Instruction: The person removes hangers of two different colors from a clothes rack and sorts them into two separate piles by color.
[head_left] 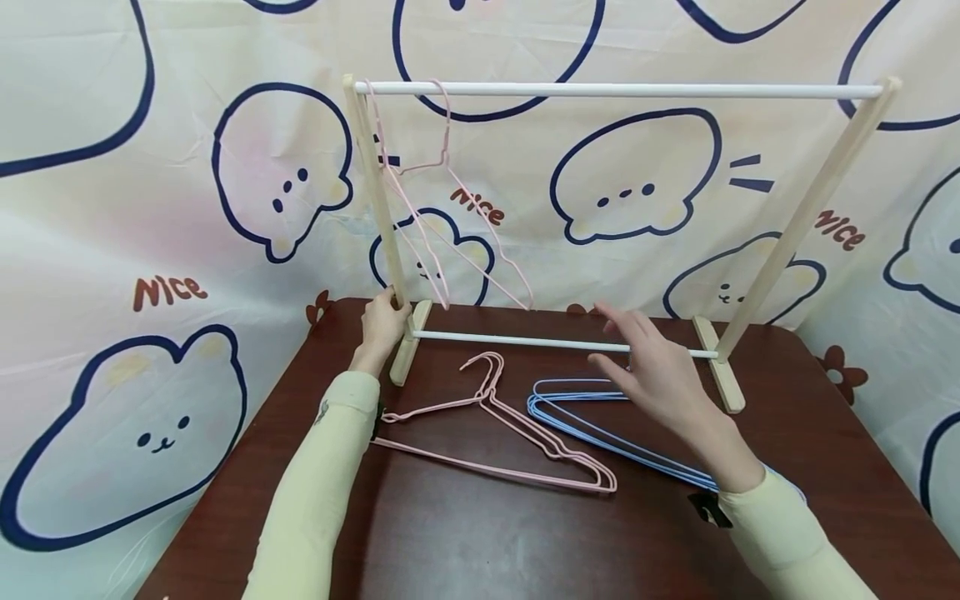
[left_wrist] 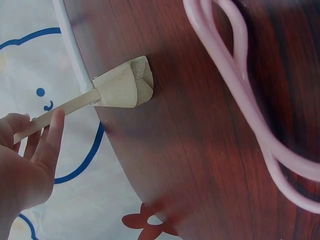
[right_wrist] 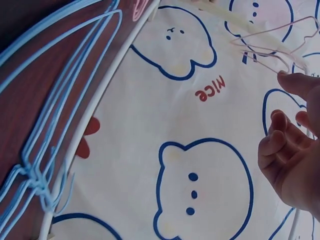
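My left hand (head_left: 382,323) grips the lower part of the wooden left post (head_left: 372,179) of a small clothes rack, fingers wrapped round it in the left wrist view. Two pink hangers (head_left: 491,225) hang from the left end of the rack's white top bar (head_left: 622,89). My right hand (head_left: 660,375) is raised with nothing in it, its fingers loosely bent. In the head view it overlaps a bundle of blue hangers (head_left: 600,433) lying on the table. More pink hangers (head_left: 525,425) lie stacked on the table between the arms, hooks towards the rack.
The rack stands along the back of a dark brown table (head_left: 480,550). A lower white bar (head_left: 517,340) joins its wooden feet, the right foot (head_left: 718,367) near the right hand. Behind hangs a curtain (head_left: 247,267) printed with cartoon bears.
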